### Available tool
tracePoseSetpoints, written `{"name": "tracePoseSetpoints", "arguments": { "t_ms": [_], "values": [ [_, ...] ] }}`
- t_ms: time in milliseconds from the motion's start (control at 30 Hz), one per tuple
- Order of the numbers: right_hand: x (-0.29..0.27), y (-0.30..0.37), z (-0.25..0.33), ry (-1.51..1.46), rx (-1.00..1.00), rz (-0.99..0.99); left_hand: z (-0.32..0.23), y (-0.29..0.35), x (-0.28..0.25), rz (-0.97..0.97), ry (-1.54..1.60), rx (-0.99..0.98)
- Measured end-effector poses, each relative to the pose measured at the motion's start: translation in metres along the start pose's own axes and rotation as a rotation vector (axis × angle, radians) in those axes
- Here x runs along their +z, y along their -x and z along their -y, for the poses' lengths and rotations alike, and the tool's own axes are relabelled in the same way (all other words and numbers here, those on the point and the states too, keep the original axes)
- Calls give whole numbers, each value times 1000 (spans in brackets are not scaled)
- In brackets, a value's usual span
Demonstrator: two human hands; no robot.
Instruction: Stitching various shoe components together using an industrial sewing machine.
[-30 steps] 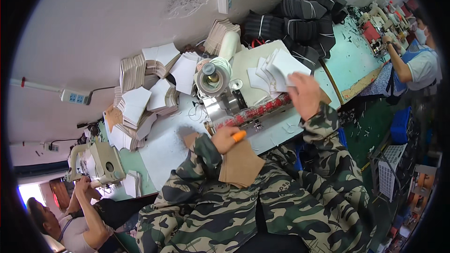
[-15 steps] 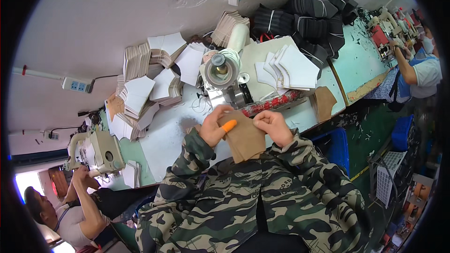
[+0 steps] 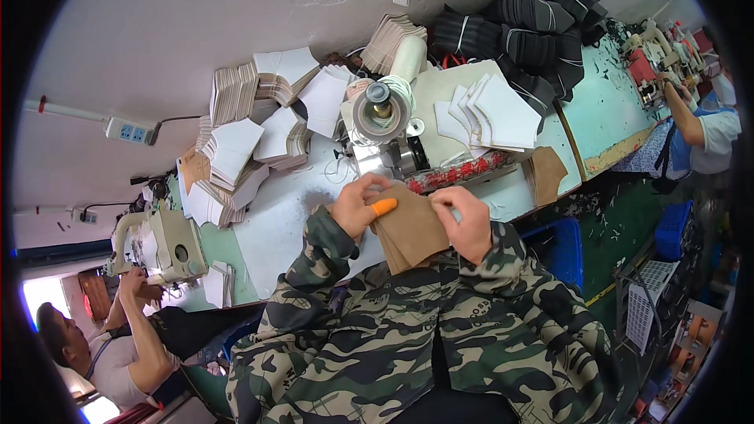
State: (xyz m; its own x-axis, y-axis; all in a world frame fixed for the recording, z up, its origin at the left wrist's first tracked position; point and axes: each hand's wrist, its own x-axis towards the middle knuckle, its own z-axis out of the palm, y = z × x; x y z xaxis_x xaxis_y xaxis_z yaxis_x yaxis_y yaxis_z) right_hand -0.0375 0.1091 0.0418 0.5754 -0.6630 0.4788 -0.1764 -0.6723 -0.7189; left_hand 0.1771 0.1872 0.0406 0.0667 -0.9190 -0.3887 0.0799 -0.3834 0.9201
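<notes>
In front of my chest, a small stack of brown cut pieces (image 3: 414, 228), fanned a little at the lower left, lies between my hands. My left hand (image 3: 355, 208), with an orange finger cover (image 3: 384, 206) on its thumb, is closed on the stack's left edge. My right hand (image 3: 466, 224) pinches at the upper right edge of the same stack with bent fingers. Just beyond the pieces stands a bench machine (image 3: 381, 114) with a round metal top and a red-and-silver bar (image 3: 463, 172) along its near side.
White-faced cut pieces (image 3: 236, 149) are piled left of the machine, and more white pieces (image 3: 503, 114) fan out on its right. Bundled black pieces (image 3: 530, 47) sit against the wall. A blue bin (image 3: 561, 255) stands below at right. Co-workers sit at machines on both sides.
My right hand has turned and moved slightly down along the brown pieces' right edge. The left hand keeps its hold. The whole view has shifted a little.
</notes>
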Motion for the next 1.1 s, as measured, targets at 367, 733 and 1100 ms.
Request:
{"name": "tracePoseSetpoints", "arguments": {
  "t_ms": [367, 733, 1100],
  "values": [
    [14, 23, -36, -631, 757, 347, 44, -21, -33, -4, -218, -89],
    [21, 22, -27, -778, 803, 316, 26, -19, -24, -19, -97, 32],
    [1, 18, -39, -862, 880, 153, -3, -53, -20, 7, -664, -41]
  ]
}}
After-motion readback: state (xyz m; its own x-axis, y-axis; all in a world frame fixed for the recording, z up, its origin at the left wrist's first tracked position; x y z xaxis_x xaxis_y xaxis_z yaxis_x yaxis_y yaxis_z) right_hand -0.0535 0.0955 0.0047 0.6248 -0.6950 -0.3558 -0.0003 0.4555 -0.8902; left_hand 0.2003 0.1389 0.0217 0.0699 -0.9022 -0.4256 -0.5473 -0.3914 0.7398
